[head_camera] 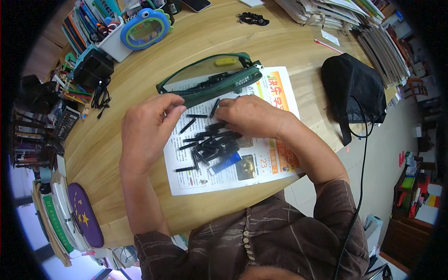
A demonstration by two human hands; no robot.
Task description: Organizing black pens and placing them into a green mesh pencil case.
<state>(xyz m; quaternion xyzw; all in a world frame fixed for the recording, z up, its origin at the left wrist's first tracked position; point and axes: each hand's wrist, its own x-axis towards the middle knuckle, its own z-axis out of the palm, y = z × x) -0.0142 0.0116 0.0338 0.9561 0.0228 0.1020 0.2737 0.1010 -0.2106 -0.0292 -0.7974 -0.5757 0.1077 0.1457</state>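
Note:
A green mesh pencil case (pixel 210 87) lies unzipped on a printed sheet of paper (pixel 196 187), with black sticks and a yellow item (pixel 225 62) showing inside. My left hand (pixel 148 122) is at the case's near left corner, thumb and forefinger pinched on its edge. My right hand (pixel 252 115) is over the paper, its fingertips on a short black stick (pixel 214 107) that looks like an ink cartridge. Below it lies a loose heap of similar black cartridges (pixel 217 145), several scattered to the left. A small blue-and-clear box (pixel 226 163) rests against the heap's near side.
To the right sits a black bag (pixel 353 89) with a cable hanging from it. Stacked papers (pixel 383 52) stand behind it. A white bin with a blue dinosaur-shaped frame (pixel 146 28), pencils (pixel 75 87) and a purple case (pixel 85 215) line the left. A black beaded band (pixel 253 18) lies at the back.

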